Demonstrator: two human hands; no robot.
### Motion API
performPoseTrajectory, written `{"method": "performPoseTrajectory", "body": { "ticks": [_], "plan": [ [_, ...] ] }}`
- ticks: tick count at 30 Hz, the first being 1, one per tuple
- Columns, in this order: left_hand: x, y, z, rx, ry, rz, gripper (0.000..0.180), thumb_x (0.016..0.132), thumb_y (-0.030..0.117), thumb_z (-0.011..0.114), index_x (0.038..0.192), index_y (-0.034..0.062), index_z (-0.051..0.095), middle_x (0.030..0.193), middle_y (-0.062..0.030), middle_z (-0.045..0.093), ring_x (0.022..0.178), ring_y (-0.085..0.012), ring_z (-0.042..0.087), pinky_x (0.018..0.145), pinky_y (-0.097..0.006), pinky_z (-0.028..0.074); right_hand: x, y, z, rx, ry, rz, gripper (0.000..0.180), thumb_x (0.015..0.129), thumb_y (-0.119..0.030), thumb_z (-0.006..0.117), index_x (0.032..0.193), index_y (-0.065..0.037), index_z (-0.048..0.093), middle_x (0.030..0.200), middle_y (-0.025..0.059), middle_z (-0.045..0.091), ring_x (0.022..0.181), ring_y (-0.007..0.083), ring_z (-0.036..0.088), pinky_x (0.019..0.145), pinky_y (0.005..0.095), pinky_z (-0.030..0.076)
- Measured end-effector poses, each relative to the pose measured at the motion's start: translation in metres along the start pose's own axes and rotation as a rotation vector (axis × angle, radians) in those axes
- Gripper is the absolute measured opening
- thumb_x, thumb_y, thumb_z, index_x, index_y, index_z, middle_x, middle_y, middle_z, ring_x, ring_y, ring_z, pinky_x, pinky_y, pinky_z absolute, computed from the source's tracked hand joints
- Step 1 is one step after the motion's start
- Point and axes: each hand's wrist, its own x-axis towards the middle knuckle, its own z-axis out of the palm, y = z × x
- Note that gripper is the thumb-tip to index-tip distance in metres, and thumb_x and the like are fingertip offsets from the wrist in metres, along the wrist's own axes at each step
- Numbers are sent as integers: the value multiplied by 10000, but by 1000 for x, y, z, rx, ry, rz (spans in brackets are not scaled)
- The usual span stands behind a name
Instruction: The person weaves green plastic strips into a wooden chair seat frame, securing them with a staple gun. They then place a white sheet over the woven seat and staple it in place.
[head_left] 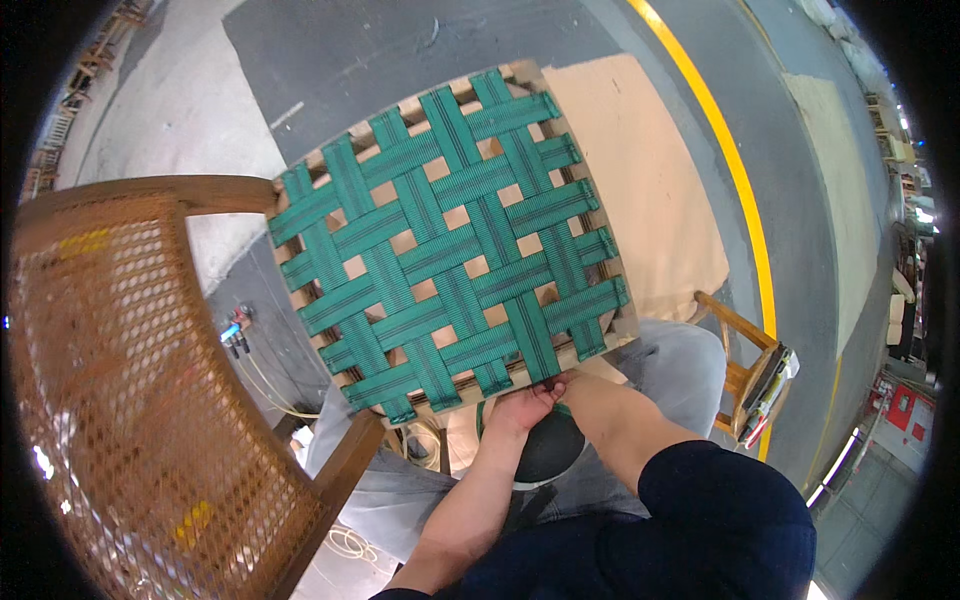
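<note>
In front of me is a chair seat, a pale wooden frame (622, 318) crossed by woven green webbing (437, 217) with dark stripes. One green webbing strap (533, 338) runs over the near edge of the frame. At its end my left hand (525, 407) has its fingers closed, apparently on the strap, just below the edge. My right hand (566, 384) is right beside it, close against the same edge. Most of its fingers are hidden by the frame and the left hand.
A brown chair back with woven cane (150, 370) rises at the left, joined to the seat by wooden arms. A round black object (548, 447) lies between my knees. At right stands a small wooden stool (745, 380) with items on it. Hoses (262, 375) and cardboard (640, 180) lie on the floor.
</note>
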Motion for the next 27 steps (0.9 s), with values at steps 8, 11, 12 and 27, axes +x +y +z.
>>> {"method": "performPoseTrajectory", "body": {
  "ticks": [8,11,12,27],
  "plan": [
    [4,15,26,-155,115,247,452,1051,455,396,1267,105,584,1220,-90,652,1129,-299,619,977,-514,499,10,47,-12,65,-11,4,532,880,-415,665,1253,-38,628,1233,212,673,1126,363,663,939,480,518],
    [7,17,24,-196,101,312,437,1050,447,407,1251,104,587,1198,-88,651,1107,-293,619,962,-506,504,9,55,-16,78,-27,-2,516,870,-413,678,1227,-41,646,1212,207,683,1110,359,669,928,482,521],
    [7,19,23,-209,106,323,432,1050,444,410,1246,103,589,1191,-87,651,1099,-290,619,957,-503,505,11,55,-16,80,-39,-8,511,866,-412,683,1218,-42,652,1204,206,686,1105,358,670,925,482,522],
    [48,36,-2,-213,-99,266,362,1045,403,462,1167,94,606,1081,-76,647,984,-257,623,880,-461,528,10,26,0,-67,-100,-81,437,815,-399,749,1084,-55,744,1096,182,733,1029,340,696,869,488,536]
  ]
}}
